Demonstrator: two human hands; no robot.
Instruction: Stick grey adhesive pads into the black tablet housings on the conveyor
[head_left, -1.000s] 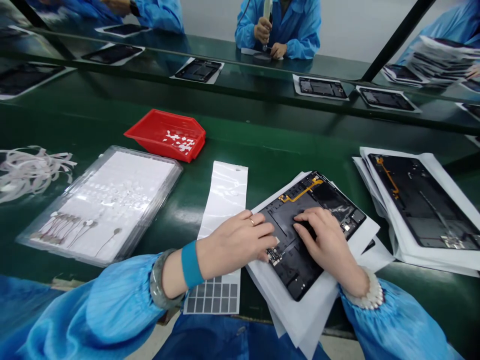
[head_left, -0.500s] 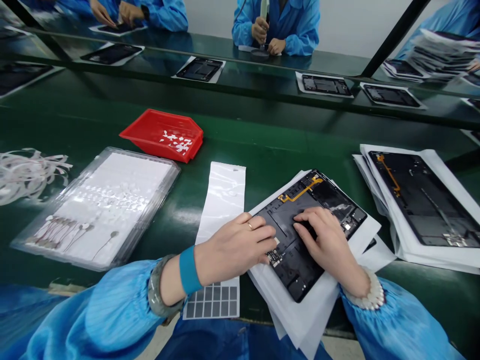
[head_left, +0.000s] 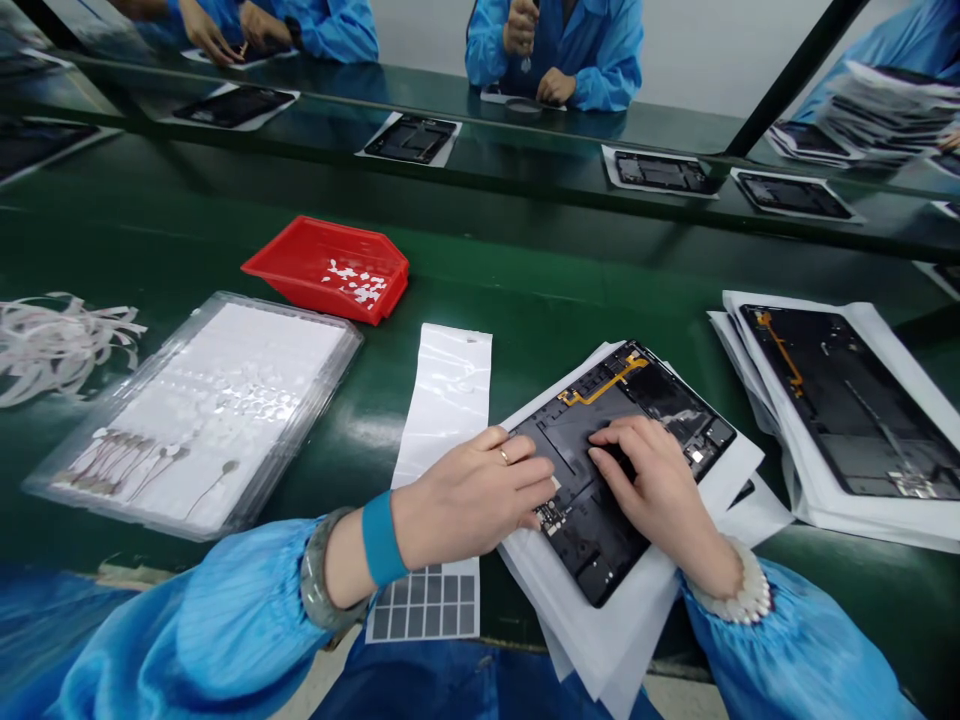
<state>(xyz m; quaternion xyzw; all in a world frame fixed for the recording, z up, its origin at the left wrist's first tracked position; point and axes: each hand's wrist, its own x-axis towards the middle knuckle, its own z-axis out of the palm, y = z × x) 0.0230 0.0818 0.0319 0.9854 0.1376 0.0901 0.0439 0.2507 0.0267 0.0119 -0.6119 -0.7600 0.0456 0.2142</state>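
A black tablet housing (head_left: 592, 530) with an orange flex cable (head_left: 607, 380) lies tilted on white sheets (head_left: 637, 610) in front of me. At its left edge, beside a small circuit board (head_left: 551, 517), is my left hand (head_left: 480, 490), fingers curled and closed. Whatever it may pinch is hidden under the fingers. My right hand (head_left: 652, 480) rests over the middle of the housing, fingers bent, with a gap between thumb and forefinger and nothing visible in it. Under my left wrist lies a white strip (head_left: 442, 400) with grey rectangular stickers (head_left: 424, 605).
To the left stands a clear tray (head_left: 225, 400) of small round wired parts, near tangled white strips (head_left: 67, 345). A red bin (head_left: 300, 265) holds white bits. Another housing (head_left: 862, 400) lies at right. Behind a dark rail, co-workers in blue sit by more housings (head_left: 412, 138).
My hands stay in nearly the same places on the housing. The view has shifted slightly. Across the table, a co-worker's hand with a tool has risen.
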